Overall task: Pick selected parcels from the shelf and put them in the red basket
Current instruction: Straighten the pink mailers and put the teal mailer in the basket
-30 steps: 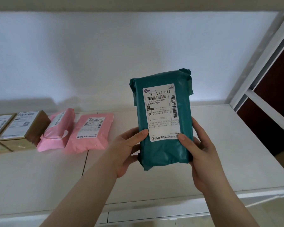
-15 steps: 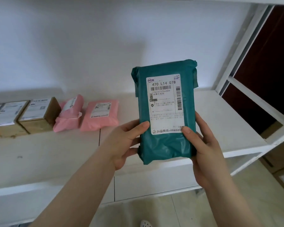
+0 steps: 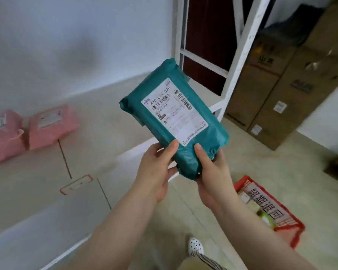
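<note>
Teal poly-mailer parcel (image 3: pixel 174 115), one, white label reading "470 L14 078", gripped at its lower end by left hand (image 3: pixel 154 172) and right hand (image 3: pixel 213 172), fingers clamped, above red basket (image 3: pixel 293 232). Pink parcels (image 3: pixel 51 126), two, on shelf (image 3: pixel 98 106).

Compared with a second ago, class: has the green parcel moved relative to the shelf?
Yes. The green parcel, held by both hands, has left the shelf toward its right end post, tilting, nearer the red basket.
</note>
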`<action>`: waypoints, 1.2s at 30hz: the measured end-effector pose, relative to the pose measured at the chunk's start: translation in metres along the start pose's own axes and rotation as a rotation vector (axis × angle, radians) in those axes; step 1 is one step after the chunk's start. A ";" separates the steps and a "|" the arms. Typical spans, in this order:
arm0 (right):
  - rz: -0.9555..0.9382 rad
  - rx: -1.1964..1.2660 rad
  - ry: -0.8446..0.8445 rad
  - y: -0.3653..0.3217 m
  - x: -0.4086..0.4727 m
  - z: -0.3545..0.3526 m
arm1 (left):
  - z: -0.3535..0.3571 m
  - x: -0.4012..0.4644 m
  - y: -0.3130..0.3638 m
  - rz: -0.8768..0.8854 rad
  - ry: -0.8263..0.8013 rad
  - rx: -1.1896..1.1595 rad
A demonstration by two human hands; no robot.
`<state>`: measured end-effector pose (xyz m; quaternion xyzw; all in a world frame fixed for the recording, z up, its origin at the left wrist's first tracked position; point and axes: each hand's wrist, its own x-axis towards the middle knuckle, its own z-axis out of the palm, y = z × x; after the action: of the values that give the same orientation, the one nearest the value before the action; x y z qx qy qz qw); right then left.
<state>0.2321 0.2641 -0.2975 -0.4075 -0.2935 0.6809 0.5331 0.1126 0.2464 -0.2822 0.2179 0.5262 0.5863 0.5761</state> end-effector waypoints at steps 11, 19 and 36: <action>0.076 0.042 0.449 -0.030 -0.001 -0.208 | 0.112 0.040 -0.094 -0.251 -0.070 0.253; 0.182 -0.053 0.554 -0.086 0.000 -0.383 | 0.239 0.087 -0.183 -0.244 -0.209 0.398; 0.073 0.414 0.928 -0.072 0.098 -0.500 | 0.421 0.118 -0.364 -0.706 -0.438 0.580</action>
<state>0.6908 0.3598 -0.5092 -0.5629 0.1296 0.4900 0.6529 0.6091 0.4276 -0.4915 0.2956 0.5760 0.1259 0.7516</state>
